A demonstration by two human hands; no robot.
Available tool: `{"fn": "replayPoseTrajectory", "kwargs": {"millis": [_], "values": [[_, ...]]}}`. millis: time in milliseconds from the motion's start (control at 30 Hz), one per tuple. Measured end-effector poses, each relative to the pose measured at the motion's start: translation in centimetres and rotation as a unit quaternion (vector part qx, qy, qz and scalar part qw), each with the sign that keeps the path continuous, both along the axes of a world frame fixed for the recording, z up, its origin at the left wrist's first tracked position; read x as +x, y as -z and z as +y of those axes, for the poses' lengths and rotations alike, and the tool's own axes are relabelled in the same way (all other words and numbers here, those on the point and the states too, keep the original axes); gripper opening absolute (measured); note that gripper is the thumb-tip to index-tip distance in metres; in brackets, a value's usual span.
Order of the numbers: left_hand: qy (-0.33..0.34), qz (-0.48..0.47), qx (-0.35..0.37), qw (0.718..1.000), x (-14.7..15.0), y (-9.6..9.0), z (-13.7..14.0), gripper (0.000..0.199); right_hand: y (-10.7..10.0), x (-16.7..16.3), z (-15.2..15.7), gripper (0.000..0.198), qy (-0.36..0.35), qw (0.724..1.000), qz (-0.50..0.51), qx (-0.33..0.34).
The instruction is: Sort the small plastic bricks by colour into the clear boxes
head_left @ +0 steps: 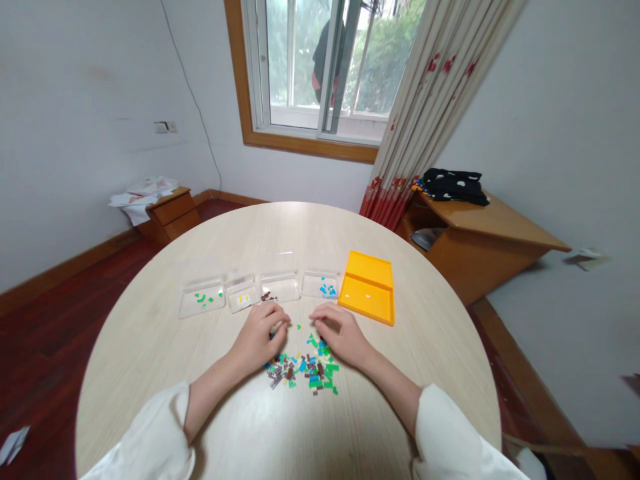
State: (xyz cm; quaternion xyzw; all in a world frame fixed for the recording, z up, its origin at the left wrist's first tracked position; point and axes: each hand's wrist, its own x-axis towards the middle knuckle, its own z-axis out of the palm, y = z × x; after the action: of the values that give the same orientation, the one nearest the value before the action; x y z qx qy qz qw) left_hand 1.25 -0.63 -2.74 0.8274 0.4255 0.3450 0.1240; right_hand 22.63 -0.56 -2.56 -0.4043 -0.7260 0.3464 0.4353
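Note:
A loose pile of small building bricks [303, 370] in green, blue, brown, white and yellow lies on the table between my forearms. My left hand [260, 337] is curled at the pile's upper left, thumb and fingertips drawn together. Facing it across a narrow gap, my right hand [344, 335] is bent in a pinch over the pile's upper right. Whatever either hand may hold is too small to make out. A green brick [299, 327] lies between the two hands. Just beyond my left hand is a clear box [287, 288] with brown bricks in it.
Other clear boxes hold green bricks [204, 299], yellow bricks [243, 299] and blue bricks [328, 289]. An open orange case [370, 297] with a few white pieces stands at the right. Everything rests on a round wooden table [150, 333]. Outside the window is a person [324, 63].

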Motion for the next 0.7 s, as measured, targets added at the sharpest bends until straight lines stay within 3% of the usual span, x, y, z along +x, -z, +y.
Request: {"fn": "replayPoseTrajectory", "kwargs": {"millis": [67,167,333,700], "values": [[-0.008,-0.003,-0.004,1.000,0.0,0.1,0.0,0.018,-0.3,-0.4,-0.7,0.017,-0.051,0.988,-0.111,0.096],[-0.018,-0.006,-0.006,1.000,-0.1,0.2,0.0,0.017,-0.7,-0.6,-1.3,0.018,-0.076,0.965,-0.206,0.142],[-0.023,-0.007,-0.004,1.000,0.0,0.4,0.1,0.016,-1.1,-0.4,-1.2,0.017,-0.103,0.949,-0.271,0.122],[-0.029,-0.005,-0.006,1.000,-0.1,0.2,0.1,0.018,-1.1,-0.4,-1.2,0.022,-0.124,0.948,-0.275,0.104]]}}
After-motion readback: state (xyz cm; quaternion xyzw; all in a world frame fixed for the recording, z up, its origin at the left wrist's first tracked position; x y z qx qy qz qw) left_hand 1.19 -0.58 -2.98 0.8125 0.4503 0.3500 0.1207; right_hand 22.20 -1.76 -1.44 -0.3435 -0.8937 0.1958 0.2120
